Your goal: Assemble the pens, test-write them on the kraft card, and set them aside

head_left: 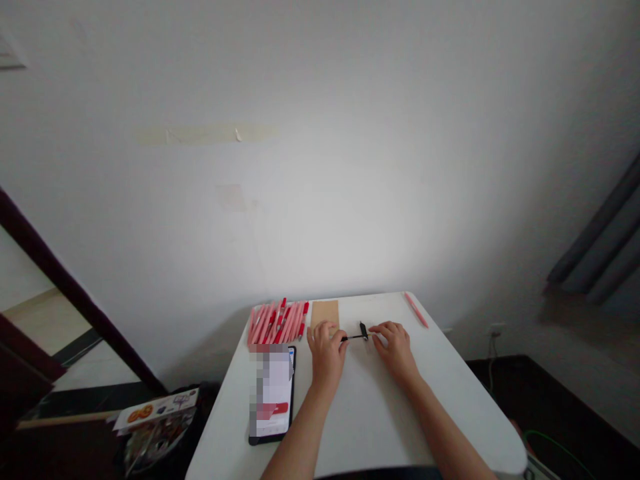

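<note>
My left hand (327, 350) pinches the black end of a thin rod that looks like a pen refill (356, 337). The rod lies level between my two hands, just above the white table. At its other end the fingertips of my right hand (397, 348) are closed together, seemingly on the pale tip. A small black piece, perhaps a pen part (363, 329), is beside the rod, close to my right fingers; whether it touches the rod is unclear. Beneath and behind my left hand lies a brown paper sheet or notepad (325, 313).
Several pink and red pens (277, 323) lie in a row at the table's back left. A phone (273, 393) is in front of them. One pink pen (416, 311) rests near the right edge of the white table (370, 420). A full bin (160, 433) stands at the left.
</note>
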The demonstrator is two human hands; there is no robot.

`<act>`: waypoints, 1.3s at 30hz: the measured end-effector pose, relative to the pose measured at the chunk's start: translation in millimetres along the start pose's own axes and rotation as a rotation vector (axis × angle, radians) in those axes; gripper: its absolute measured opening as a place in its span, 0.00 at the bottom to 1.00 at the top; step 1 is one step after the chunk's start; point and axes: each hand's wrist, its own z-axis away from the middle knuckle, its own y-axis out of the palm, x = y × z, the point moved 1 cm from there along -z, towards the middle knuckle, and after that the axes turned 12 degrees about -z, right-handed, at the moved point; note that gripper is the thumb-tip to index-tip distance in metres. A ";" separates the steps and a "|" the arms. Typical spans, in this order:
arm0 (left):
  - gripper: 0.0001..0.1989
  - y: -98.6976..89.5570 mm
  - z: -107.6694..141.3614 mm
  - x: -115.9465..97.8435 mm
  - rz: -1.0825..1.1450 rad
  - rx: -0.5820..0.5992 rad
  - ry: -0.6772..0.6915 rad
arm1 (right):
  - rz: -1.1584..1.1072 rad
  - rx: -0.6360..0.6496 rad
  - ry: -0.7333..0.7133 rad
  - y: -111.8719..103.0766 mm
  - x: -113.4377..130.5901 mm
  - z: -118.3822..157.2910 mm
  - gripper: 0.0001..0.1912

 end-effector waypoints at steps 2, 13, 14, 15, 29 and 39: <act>0.07 0.5 0.3 -0.2 0.000 0.001 0.003 | 0.006 -0.002 -0.011 0.7 0.2 -0.3 0.10; 0.06 -3.9 0.0 -3.2 0.004 -0.011 0.040 | 0.017 0.022 -0.175 5.2 2.0 -0.8 0.09; 0.06 -3.7 0.1 -3.0 0.002 -0.011 0.038 | 0.011 0.022 -0.170 5.1 2.1 -0.8 0.10; 0.07 -3.4 0.2 -2.7 0.001 -0.011 0.035 | 0.002 0.019 -0.160 4.8 2.1 -0.7 0.11; 0.07 -5.5 -0.6 -2.9 0.003 -0.003 -0.003 | -0.059 -0.021 -0.055 2.5 -2.2 -2.0 0.13; 0.06 -3.2 0.7 -0.4 0.021 0.004 0.014 | -0.086 -0.009 -0.083 3.6 -5.0 -4.2 0.14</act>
